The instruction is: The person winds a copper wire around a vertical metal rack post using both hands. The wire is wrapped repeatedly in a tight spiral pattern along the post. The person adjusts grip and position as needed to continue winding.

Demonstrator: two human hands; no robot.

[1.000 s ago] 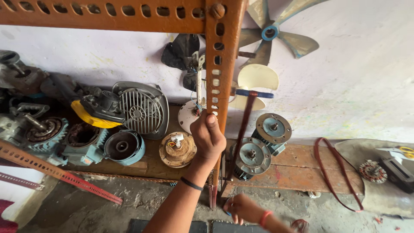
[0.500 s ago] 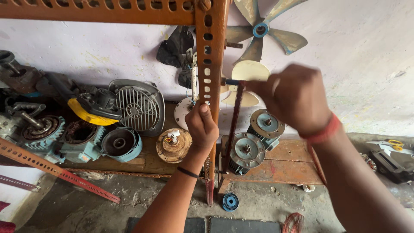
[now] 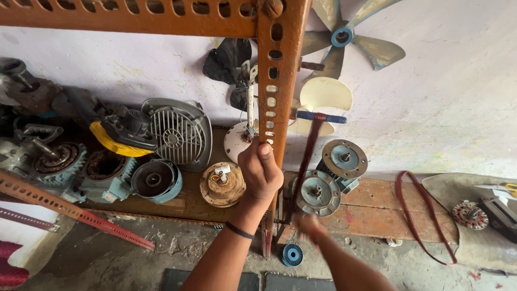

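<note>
My left hand (image 3: 261,172) is wrapped around a rusty orange perforated upright (image 3: 280,81) of a metal rack, with the thumb up along its face. A hammer-like tool (image 3: 309,156) with a blue head and a dark red handle stands just right of the upright. My right hand (image 3: 308,225) is low and blurred, near the bottom end of that handle. Whether it grips the handle does not show. Two round grey-blue motor end covers (image 3: 316,193) sit right behind the tool.
An orange perforated crossbar (image 3: 134,19) spans the top. Old motors, a grey ribbed fan cover (image 3: 177,132) and a rusty round winding (image 3: 222,185) lie along the wall on a wooden plank (image 3: 377,207). A fan blade (image 3: 344,37) hangs above. A blue disc (image 3: 292,254) and a red belt (image 3: 425,210) lie lower down.
My right hand was raised beside the tool's blue head and has dropped down to near the handle's bottom. My left hand has kept its hold on the upright.
</note>
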